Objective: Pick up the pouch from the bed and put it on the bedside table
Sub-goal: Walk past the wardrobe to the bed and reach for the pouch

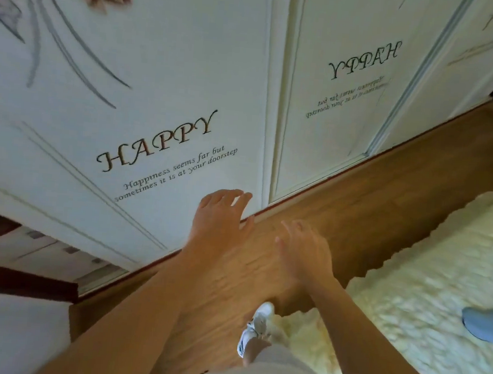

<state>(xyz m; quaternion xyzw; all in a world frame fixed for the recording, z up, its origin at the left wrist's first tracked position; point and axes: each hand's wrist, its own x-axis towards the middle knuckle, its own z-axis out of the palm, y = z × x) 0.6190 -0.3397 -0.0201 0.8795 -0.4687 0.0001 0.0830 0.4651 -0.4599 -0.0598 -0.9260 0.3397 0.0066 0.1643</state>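
Observation:
A blue-grey soft object (486, 323), possibly the pouch, lies on the cream fluffy bed cover (426, 289) at the right edge, partly cut off by the frame. My left hand (220, 220) is stretched out over the wooden floor near the wardrobe's base, fingers apart and holding nothing. My right hand (305, 250) hovers beside it, fingers spread and holding nothing, well left of the blue-grey object. No bedside table is visible.
White wardrobe doors (157, 106) with "HAPPY" lettering and flower prints fill the upper view. A strip of wooden floor (371, 202) runs between wardrobe and bed. My foot in a white shoe (255, 326) stands on the floor by the bed's corner.

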